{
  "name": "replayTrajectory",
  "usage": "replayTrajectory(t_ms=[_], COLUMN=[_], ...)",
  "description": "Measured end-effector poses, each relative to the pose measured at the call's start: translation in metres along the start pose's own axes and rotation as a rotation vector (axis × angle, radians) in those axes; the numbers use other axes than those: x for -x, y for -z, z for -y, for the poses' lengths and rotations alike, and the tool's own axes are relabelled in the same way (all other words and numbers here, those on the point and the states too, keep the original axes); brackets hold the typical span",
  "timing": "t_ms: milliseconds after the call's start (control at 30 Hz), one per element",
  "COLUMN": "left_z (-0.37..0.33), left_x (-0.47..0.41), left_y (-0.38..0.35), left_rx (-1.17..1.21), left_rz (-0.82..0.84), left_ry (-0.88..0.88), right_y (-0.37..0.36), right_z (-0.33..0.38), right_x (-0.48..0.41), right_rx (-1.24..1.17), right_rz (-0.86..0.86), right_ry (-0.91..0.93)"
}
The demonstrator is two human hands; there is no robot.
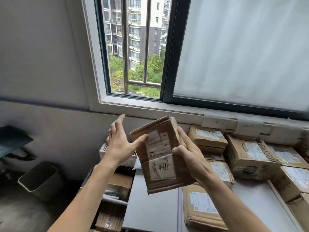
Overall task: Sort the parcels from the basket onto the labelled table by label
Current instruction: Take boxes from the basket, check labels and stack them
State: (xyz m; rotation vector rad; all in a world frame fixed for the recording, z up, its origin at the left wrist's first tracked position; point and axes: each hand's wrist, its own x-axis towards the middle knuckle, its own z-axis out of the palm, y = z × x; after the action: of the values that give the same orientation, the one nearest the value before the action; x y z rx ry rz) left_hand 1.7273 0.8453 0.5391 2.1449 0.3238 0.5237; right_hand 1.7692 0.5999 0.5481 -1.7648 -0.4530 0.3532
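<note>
Cardboard parcel [155,180], worn, handwritten label [161,168] | right hand [192,158] fingers [184,136] clamp it | left hand [120,141] fingers [119,121] spread apart

I am counting two hands, the left hand [119,144] and the right hand [189,158], and one raised parcel [160,158] between them. At least seven more parcels [249,156] are lying on the table [150,206], most crowding its far and right edges, one front parcel [202,206] sitting near the front edge. Two handwritten paper labels [219,122] are hanging above the far edge. Past the left edge I am seeing one basket [103,150], at least two boxes [120,183] beside it, and one bin [40,180] on the floor.
</note>
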Motion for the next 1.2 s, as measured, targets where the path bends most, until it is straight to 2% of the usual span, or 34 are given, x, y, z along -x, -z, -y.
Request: replayTrajectory(t_ms=[100, 200, 300, 533, 700, 867, 1067, 1200], left_z=[0.002, 0.006, 0.006, -0.005, -0.017, -0.022, -0.028, -0.035], left_x=[0.017, 0.032, 0.039, 0.042, 0.051, 0.057, 0.071, 0.078], left_y=[-0.01, -0.028, -0.036, -0.044, -0.049, -0.059, -0.092, -0.127], left_rx=[0.446, 0.884, 1.065, 1.134, 1.157, 1.165, 1.081, 1.016], left_rz=[0.137, 0.336, 0.386, 0.287, 0.335, 0.377, 0.387, 0.28], left_ry=[0.235, 0.43, 0.473, 0.386, 0.385, 0.468, 0.595, 0.624], right_y=[-0.008, -0.019, -0.023, -0.026, -0.022, -0.016, -0.004, 0.021], right_z=[-0.007, -0.009, -0.014, -0.018, -0.027, -0.044, -0.073, -0.081], right_x=[0.004, 0.008, 0.014, 0.026, 0.029, 0.039, 0.066, 0.085], right_rx=[-0.19, -0.277, -0.378, -0.528, -0.575, -0.637, -0.722, -0.68], right_rz=[-0.021, -0.023, -0.014, -0.014, -0.04, -0.071, -0.261, -0.385], right_ry=[-0.004, -0.01, -0.019, -0.057, -0.087, -0.128, -0.261, -0.211])
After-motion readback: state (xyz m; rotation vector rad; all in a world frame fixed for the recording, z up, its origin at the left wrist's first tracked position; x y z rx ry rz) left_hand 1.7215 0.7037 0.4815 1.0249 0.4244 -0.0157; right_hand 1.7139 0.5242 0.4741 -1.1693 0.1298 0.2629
